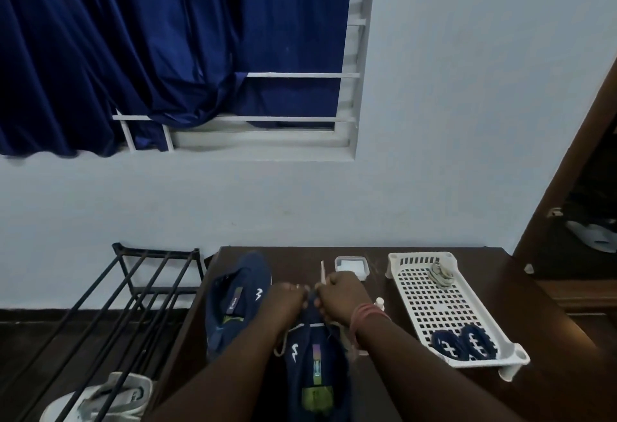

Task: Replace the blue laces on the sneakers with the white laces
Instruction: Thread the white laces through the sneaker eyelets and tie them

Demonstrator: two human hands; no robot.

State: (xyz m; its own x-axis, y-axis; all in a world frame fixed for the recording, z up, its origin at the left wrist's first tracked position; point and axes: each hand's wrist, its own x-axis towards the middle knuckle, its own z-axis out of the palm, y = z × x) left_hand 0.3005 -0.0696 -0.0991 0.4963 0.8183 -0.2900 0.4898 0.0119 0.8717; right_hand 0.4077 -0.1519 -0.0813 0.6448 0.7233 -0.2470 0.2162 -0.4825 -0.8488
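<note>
Pale blue wall (434,154) fills the background, with a dark blue curtain (133,54) hanging over a white window grille (300,76). Below it stands a dark wooden table (521,395). Two navy sneakers lie on the table: the near sneaker (317,375) in the middle, toe pointing away from the viewer, and the far sneaker (238,298) beside it to the left. Both hands meet over the toe end of the near sneaker. The left hand (288,299) has its fingers curled at the shoe's front, though what they pinch is too small to make out. The right hand (340,296), just beside it, pinches a white lace (323,269) whose stiff tip sticks up above the knuckles. More white lace trails along the shoe's sides beneath the wrists. To the right sits a white perforated tray (430,308) holding two rolled blue laces (462,343) at its near end and a pale bundle at its far end. A small white container (351,266) stands behind the hands.
</note>
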